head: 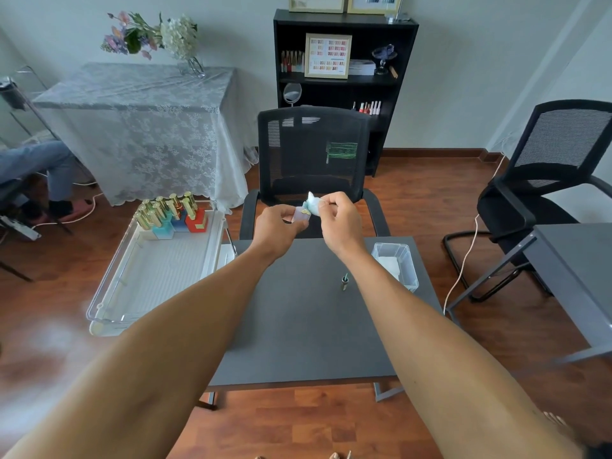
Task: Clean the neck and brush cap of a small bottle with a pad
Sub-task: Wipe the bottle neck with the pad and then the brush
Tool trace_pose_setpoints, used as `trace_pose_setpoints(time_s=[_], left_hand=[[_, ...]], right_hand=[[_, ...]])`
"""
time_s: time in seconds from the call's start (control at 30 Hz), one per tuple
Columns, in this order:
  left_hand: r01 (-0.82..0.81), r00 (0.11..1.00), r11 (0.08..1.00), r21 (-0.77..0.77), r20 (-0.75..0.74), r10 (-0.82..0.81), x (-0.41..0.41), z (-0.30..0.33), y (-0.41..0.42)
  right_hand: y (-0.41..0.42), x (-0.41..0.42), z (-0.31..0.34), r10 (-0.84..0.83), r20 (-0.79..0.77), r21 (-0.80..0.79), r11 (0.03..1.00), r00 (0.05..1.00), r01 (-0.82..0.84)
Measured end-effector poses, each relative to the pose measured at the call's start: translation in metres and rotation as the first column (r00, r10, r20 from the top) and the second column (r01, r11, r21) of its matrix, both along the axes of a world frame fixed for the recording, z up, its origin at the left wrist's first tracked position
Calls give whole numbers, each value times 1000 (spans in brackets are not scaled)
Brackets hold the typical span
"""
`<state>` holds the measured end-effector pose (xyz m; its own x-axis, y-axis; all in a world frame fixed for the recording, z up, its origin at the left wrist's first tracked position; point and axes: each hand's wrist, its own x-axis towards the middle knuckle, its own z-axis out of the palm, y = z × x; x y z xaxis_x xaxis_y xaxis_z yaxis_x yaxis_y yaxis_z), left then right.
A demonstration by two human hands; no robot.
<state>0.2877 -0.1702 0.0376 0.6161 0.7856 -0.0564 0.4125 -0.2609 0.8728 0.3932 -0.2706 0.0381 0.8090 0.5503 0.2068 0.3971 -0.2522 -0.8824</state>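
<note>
My left hand [280, 226] grips a small pale bottle [300, 217], holding it above the far edge of the dark table [298, 326]. My right hand [337, 217] pinches a white pad stained light blue [314, 204] and presses it onto the top of the bottle, covering the neck. The brush cap [344, 282] lies apart on the table to the right, its tip tinted green-blue.
A clear box with white pads [395, 265] sits at the table's right side. A clear tray [155, 270] at left holds several gold-capped bottles [169, 210]. A black mesh chair [313, 160] stands beyond the table, with another chair and table at right.
</note>
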Motion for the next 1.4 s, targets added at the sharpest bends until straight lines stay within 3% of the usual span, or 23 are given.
trace_pose_setpoints(time_s=[0.23, 0.67, 0.83, 0.93, 1.03, 1.4], left_hand=[[-14, 998, 999, 31, -56, 16, 1, 1, -3], [-19, 981, 970, 243, -181, 64, 1, 5, -15], [-5, 980, 966, 258, -189, 56, -2, 2, -14], [-25, 988, 979, 200, -144, 55, -3, -2, -10], [-44, 996, 995, 92, -74, 51, -4, -3, -3], [-68, 998, 997, 31, -16, 69, 7, 1, -4]], right_hand=[[0, -5, -1, 36, 129, -52, 998, 991, -30], [0, -11, -9, 111, 328, -261, 965, 938, -23], [-1, -9, -8, 153, 257, -187, 977, 954, -106], [-3, 2, -2, 26, 3, -14, 1000, 1000, -26], [-7, 13, 1, -130, -227, 119, 980, 965, 160], [1, -10, -4, -81, -93, 130, 987, 992, 93]])
